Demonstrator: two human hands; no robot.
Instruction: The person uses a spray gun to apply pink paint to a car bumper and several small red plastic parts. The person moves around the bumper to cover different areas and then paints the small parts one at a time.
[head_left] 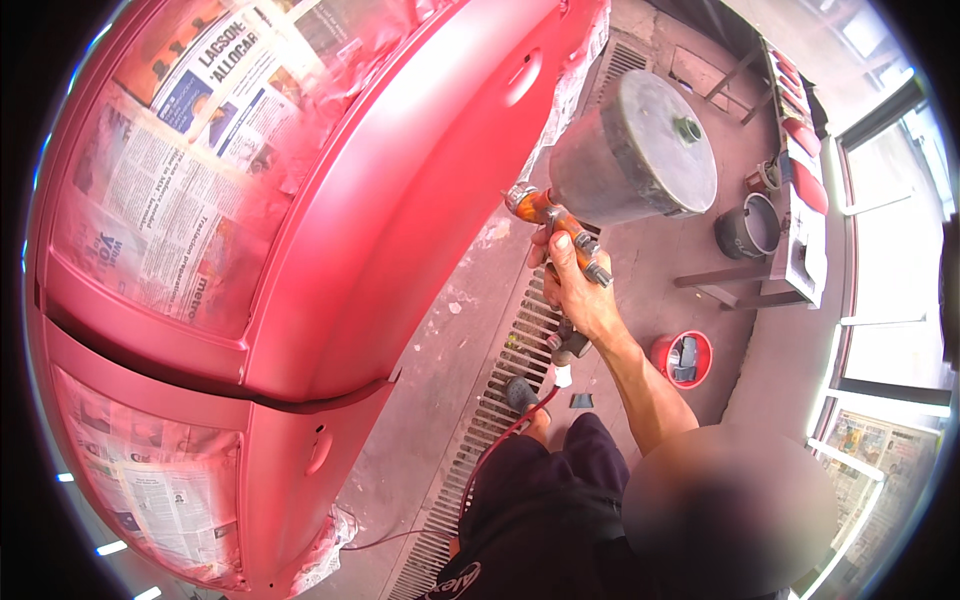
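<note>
Beside the red car body (400,200), right hand (580,290) grips a spray gun (625,150)

The car body (300,200) fills the left, newspaper (160,190) over its windows. Right of it, the hand (580,290) holds the spray gun (620,160) above the floor grate (500,380). A bucket (683,358) stands farther right, below the shelf rack (790,200).

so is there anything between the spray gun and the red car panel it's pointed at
Nothing visible. The right hand holds the spray gun by its handle, nozzle toward the red car panel, with only open air in the gap between them. The newspaper masking covers the windows, not the painted metal. The red hose hangs below, clear of the gap.
</note>
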